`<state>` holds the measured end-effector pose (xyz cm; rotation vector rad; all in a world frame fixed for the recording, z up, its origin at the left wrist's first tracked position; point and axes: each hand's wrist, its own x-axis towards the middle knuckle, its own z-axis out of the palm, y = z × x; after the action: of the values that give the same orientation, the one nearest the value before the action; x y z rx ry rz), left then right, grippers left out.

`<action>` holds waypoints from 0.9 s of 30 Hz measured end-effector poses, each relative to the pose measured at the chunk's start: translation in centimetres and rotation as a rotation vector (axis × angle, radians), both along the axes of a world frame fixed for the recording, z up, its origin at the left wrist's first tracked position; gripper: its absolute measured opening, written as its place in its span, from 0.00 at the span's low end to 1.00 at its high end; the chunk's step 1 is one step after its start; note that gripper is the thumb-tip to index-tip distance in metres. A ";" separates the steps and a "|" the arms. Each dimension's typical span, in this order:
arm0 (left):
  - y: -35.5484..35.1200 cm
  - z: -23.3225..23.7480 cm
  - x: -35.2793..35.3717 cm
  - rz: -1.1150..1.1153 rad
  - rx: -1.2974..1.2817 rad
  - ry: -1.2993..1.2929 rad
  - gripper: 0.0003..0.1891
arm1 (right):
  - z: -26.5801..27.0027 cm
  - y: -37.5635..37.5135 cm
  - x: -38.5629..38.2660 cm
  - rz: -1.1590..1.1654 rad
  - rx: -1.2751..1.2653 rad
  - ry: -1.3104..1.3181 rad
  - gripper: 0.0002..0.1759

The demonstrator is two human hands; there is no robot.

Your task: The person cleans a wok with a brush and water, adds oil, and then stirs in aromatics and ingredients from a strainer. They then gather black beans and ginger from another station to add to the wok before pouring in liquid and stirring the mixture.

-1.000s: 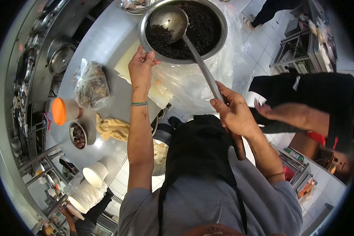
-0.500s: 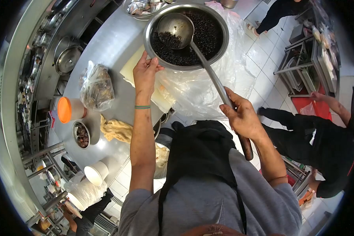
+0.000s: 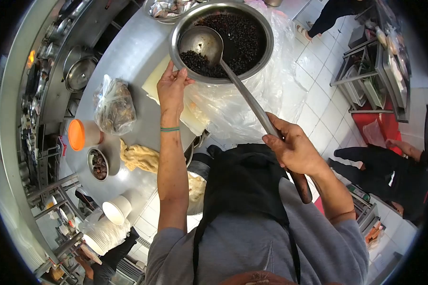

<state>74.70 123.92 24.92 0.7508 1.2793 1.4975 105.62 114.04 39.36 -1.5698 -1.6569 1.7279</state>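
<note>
My right hand (image 3: 294, 148) is closed around the long metal handle of a large ladle (image 3: 208, 40). The ladle's bowl is inside a wide steel basin (image 3: 269, 52), by its left side, with dark beads lying in its lower part. Small black beads (image 3: 240, 45), wet and glossy, fill much of the basin. My left hand (image 3: 172, 90) is at the basin's lower left rim, its fingers bent against the outside; the basin partly hides where they touch. Under and beside the basin spreads clear plastic sheeting (image 3: 276, 102).
On the steel counter (image 3: 114, 61) are a tied plastic bag (image 3: 116, 107), an orange-lidded tub (image 3: 77, 135), a small bowl of dark pieces (image 3: 98, 164), a yellow cloth (image 3: 139, 156) and white cups (image 3: 117, 209). A person in black (image 3: 390, 175) is at the right, near a rack (image 3: 371, 80).
The ladle has shifted left and toward me within the basin, and my right hand has come slightly lower. My left hand keeps its place at the rim. The person at the right has moved.
</note>
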 end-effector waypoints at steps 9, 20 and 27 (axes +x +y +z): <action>0.1 -0.4 -0.1 0.008 -0.002 0.013 0.32 | -0.9 0.8 0.7 -0.167 -0.271 0.365 0.28; -9.1 2.0 -0.2 0.237 -0.125 0.034 0.31 | -2.6 3.4 1.7 -0.211 -0.158 0.344 0.30; -25.2 1.7 1.9 0.592 -0.266 -0.080 0.26 | -3.9 6.4 3.5 -0.106 -0.140 0.315 0.31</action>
<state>76.58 98.68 26.61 0.1327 1.6860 1.7407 109.07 120.42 35.50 -1.3293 -1.3045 1.9518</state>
